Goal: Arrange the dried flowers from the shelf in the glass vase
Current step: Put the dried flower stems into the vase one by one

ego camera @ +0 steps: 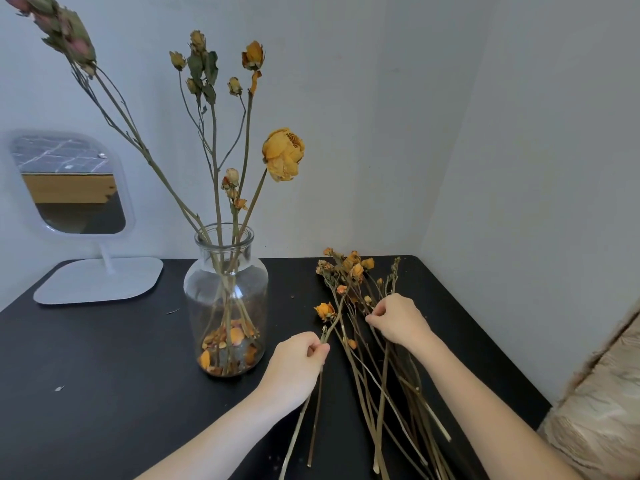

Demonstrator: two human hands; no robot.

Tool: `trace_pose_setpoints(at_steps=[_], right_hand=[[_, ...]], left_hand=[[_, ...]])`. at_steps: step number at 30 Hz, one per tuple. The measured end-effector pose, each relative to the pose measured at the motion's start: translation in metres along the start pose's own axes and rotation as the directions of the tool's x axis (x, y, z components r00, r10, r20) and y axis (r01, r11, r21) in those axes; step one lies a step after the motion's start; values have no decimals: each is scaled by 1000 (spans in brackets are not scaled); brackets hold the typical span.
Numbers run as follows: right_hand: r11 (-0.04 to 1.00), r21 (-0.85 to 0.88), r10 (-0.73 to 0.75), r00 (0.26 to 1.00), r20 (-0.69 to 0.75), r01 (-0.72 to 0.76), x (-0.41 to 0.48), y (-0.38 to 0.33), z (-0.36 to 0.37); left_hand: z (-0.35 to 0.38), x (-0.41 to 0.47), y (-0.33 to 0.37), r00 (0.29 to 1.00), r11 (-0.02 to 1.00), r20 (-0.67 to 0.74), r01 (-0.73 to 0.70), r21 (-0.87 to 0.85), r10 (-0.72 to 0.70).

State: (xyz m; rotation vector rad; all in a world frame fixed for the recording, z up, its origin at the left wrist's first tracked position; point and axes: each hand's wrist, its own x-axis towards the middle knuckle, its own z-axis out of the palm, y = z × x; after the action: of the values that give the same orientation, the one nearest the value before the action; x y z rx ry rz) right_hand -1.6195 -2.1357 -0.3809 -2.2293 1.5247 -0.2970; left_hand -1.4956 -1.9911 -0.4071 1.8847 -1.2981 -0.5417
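A clear glass vase (225, 299) stands on the black table (104, 368), left of centre. It holds several dried flower stems, among them a large yellow bloom (283, 154), and loose petals lie on its bottom. To its right a pile of dried orange flowers (349, 271) with long stems lies flat on the table. My left hand (298, 362) pinches a thin stem topped by a small orange flower (325, 310), just right of the vase. My right hand (398, 320) pinches stems in the middle of the pile.
A white tabletop mirror (69, 183) on a flat base (100, 280) stands at the back left. Grey walls close the table at the back and right. A beige textured fabric (602, 403) lies off the table's right edge. Small crumbs dot the tabletop.
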Motion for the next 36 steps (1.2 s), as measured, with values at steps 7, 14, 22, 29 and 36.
trace_pose_setpoints(at_steps=[7, 14, 22, 29, 36], right_hand=[[983, 162, -63, 990, -129, 84, 3, 1, -12], [992, 122, 7, 991, -137, 10, 7, 6, -11], [993, 42, 108, 993, -57, -106, 8, 14, -5], [969, 175, -180, 984, -1, 177, -4, -7, 1], [932, 314, -211, 976, 58, 183, -5, -15, -8]], left_hand=[[3, 6, 0, 999, 999, -10, 42, -12, -42], [4, 6, -1, 997, 1000, -75, 6, -12, -7], [2, 4, -6, 993, 1000, -117, -16, -11, 15], [5, 3, -4, 992, 998, -118, -46, -45, 40], [0, 4, -2, 990, 997, -124, -70, -25, 66]])
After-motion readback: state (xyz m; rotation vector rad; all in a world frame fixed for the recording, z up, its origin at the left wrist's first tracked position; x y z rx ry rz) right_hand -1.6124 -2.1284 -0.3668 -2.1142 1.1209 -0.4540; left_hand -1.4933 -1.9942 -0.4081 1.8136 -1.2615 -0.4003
